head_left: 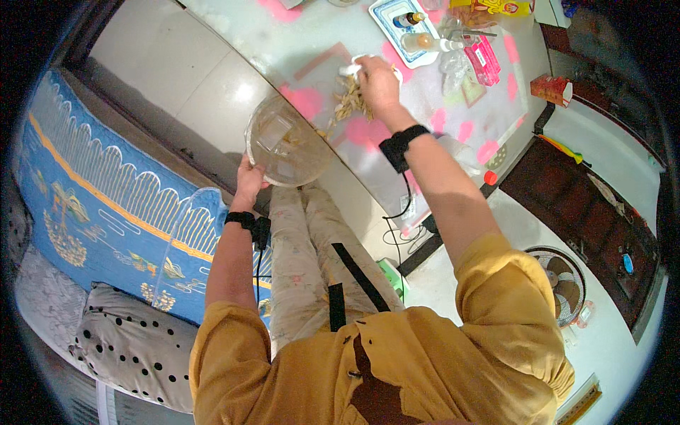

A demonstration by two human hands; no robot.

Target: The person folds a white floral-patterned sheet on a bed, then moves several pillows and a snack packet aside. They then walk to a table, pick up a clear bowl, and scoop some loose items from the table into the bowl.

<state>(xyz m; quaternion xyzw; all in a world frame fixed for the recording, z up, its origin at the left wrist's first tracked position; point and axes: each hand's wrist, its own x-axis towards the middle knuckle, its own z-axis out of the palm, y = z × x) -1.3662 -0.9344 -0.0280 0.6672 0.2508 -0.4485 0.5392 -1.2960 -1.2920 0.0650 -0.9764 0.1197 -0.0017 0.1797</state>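
Observation:
My left hand [249,180] grips the rim of a clear round plastic bin [312,152], which is tilted beside the table's edge. A few pale scraps lie inside the bin. Over the table, my right hand [379,86] is closed on a crumpled white tissue [350,70], pressed down by a heap of tan shells or peels [348,103]. Some of the tan bits trail from the heap toward the bin. Most of the tissue is hidden under my fingers.
A blue-and-white tray [386,21] with small bottles stands at the far side of the table [312,42]. Near it are a pink box [483,62] and a yellow packet [492,7]. A blue-covered sofa [120,205] is at left, a fan [559,283] at right.

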